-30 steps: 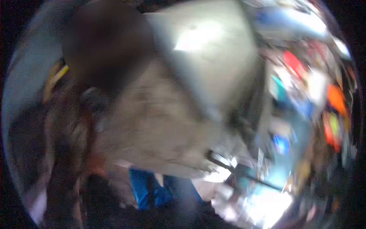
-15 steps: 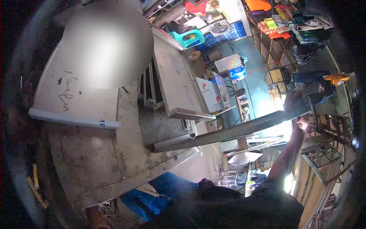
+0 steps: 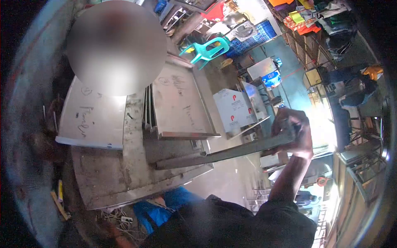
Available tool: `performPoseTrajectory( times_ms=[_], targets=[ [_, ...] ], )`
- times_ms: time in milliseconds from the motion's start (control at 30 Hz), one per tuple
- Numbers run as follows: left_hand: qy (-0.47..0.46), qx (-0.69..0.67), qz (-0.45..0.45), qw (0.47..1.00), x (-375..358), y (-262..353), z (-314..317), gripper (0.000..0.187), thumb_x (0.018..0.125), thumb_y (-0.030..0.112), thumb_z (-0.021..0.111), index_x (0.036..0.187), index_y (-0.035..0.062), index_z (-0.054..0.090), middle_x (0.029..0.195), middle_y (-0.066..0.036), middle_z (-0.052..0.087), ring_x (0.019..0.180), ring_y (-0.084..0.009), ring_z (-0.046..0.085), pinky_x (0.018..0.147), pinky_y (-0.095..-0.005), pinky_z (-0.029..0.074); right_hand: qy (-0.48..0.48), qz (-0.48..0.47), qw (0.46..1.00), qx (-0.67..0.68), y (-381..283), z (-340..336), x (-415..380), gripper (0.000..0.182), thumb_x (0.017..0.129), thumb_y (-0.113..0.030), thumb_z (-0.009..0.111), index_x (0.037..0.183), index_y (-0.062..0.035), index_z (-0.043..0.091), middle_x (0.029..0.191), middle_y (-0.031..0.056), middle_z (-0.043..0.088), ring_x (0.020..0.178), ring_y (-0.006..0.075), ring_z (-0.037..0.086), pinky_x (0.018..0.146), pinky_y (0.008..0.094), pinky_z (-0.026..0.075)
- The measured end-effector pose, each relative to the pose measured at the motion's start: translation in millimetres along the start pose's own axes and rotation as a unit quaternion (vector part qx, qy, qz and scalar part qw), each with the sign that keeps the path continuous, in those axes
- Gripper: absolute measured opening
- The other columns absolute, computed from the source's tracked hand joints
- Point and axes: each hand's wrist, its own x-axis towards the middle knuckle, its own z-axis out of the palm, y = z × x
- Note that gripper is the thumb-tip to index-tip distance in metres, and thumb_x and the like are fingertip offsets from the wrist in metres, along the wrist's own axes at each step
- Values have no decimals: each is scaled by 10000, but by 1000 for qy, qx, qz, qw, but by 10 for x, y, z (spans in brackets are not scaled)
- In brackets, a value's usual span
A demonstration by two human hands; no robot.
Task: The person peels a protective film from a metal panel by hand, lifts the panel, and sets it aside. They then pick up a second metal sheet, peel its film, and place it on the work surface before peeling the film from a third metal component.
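My right hand (image 3: 295,134) is closed around one end of a long, narrow grey metal strip (image 3: 235,153). From there the strip slants down to the left, and its other end lies over the worn worktable (image 3: 136,173). Beyond it are stacked pale metal panels with folded edges (image 3: 182,103) and handwriting on them. Another marked panel (image 3: 93,120) lies to their left on the table. My left hand does not show.
A turquoise plastic stool (image 3: 213,49) stands behind the panels. White printed sheets (image 3: 233,108) lean near the middle. Blue cloth (image 3: 153,215) and tangled cables (image 3: 118,219) are below the table edge. Clothes (image 3: 339,25) hang at upper right. A blurred disc covers the upper left.
My right hand has moved left and nearer with its end of the strip. The strip's far end has shifted slightly left in view. The head view has shifted too.
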Motion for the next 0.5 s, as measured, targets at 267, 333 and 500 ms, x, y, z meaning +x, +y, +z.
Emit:
performPoseTrajectory(
  times_ms=[267,333,500],
  targets=[
    [-33,-111,30,993,845,2356,-1995,325,1023,184,455,1275,42,603,1216,-168,652,1090,-332,628,936,-414,512,17,-62,996,-66,-187,65,-59,662,410,-373,987,844,-16,637,709,44,588,618,145,572,560,300,430],
    [-105,-160,167,967,1087,3645,-2596,319,1043,173,430,1258,25,613,1216,-145,654,1014,-282,656,888,-380,536,63,-114,989,-69,-206,93,-44,657,426,-390,980,842,-14,637,685,42,574,588,142,554,542,310,422],
    [-294,-534,238,756,997,5230,-3053,601,965,208,627,1463,48,332,1076,-187,641,778,-220,662,707,-365,566,5,-44,997,-68,-194,74,-8,583,480,-412,957,770,-42,612,625,26,540,519,153,518,500,316,404]
  ],
)
